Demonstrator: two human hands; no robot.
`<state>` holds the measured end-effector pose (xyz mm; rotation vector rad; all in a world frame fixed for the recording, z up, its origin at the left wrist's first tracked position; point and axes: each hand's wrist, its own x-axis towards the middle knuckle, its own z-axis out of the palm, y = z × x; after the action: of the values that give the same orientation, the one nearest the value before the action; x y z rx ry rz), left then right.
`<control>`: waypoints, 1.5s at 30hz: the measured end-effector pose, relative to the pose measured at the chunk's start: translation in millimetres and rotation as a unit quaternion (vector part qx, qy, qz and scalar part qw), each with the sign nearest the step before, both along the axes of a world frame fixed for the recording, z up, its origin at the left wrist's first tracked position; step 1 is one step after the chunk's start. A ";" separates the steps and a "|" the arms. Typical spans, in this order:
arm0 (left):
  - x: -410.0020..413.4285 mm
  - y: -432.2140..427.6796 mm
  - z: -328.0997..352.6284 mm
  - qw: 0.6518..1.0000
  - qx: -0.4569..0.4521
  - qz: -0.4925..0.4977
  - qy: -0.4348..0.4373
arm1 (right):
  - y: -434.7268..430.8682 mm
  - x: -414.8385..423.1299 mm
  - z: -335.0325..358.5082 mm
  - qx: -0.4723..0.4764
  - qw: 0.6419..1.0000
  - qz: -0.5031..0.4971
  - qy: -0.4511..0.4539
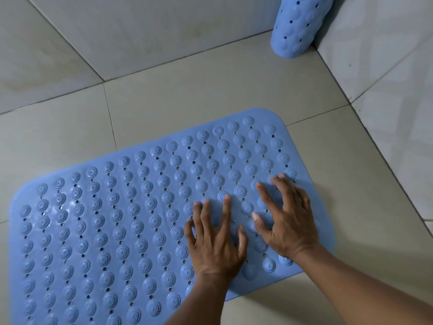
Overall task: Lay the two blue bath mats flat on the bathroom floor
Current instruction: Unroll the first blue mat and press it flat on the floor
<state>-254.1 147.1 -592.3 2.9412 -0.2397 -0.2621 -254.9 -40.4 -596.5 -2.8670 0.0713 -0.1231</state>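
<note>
A blue bath mat (pixel 131 207) with rows of round bumps and small holes lies spread out on the tiled floor. My left hand (pixel 215 240) presses on its right part with fingers spread. Just to the right, my right hand (pixel 285 219) also presses down on the mat with spread fingers, near the mat's right edge. A second blue bath mat (pixel 297 26), rolled into a tube, leans in the corner at the upper right.
Beige floor tiles (pixel 187 95) surround the mat. A tiled wall (pixel 386 66) runs along the right side and another wall (pixel 117 24) along the back; they meet at the corner behind the rolled mat.
</note>
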 end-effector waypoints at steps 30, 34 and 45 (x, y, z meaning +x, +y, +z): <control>-59.6 270.8 41.7 0.989 0.048 0.117 0.078 | 228.4 -60.4 13.9 0.008 0.990 0.115 0.077; -47.5 302.2 40.2 0.989 0.041 0.134 0.047 | 285.9 -36.3 23.7 0.016 0.988 0.147 0.053; -34.3 311.4 1.8 0.988 0.021 0.153 -0.011 | 325.5 -12.6 4.1 -0.052 0.990 0.127 0.021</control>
<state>-288.4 458.5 -590.5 2.9669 0.2176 -0.1917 -267.5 285.1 -592.3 -2.9526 -0.3000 -0.0162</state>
